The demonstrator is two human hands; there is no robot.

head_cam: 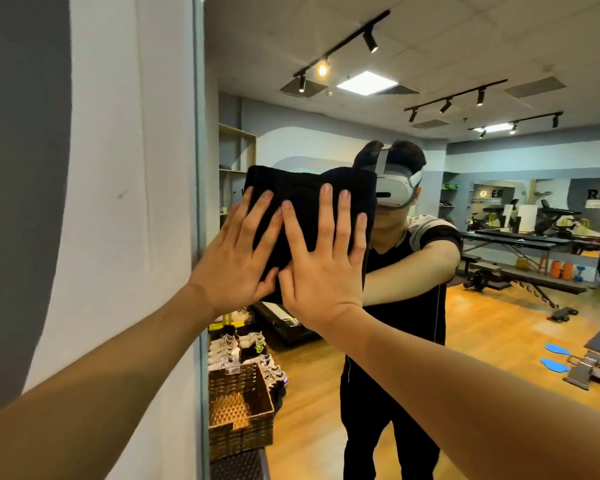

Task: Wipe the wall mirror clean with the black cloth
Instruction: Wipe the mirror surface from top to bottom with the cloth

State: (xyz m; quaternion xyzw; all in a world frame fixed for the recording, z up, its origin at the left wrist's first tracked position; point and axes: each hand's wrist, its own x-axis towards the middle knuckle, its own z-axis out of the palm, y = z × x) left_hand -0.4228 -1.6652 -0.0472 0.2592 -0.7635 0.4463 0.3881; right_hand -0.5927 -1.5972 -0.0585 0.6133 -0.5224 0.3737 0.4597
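Note:
The wall mirror [413,341] fills the right of the head view, its left edge running down beside a white wall. A folded black cloth [298,188] lies flat against the glass near that left edge, at about head height. My left hand [238,258] presses on the cloth's left part with straight, spread fingers. My right hand [321,261] presses beside it on the cloth's right part, fingers straight and pointing up. The two hands touch at the thumbs. The lower part of the cloth is hidden behind my hands.
The white and grey wall [101,202] stands left of the mirror. In the reflection are a person wearing a headset, a woven basket [238,403], shoes on a low shelf, gym benches and a wooden floor.

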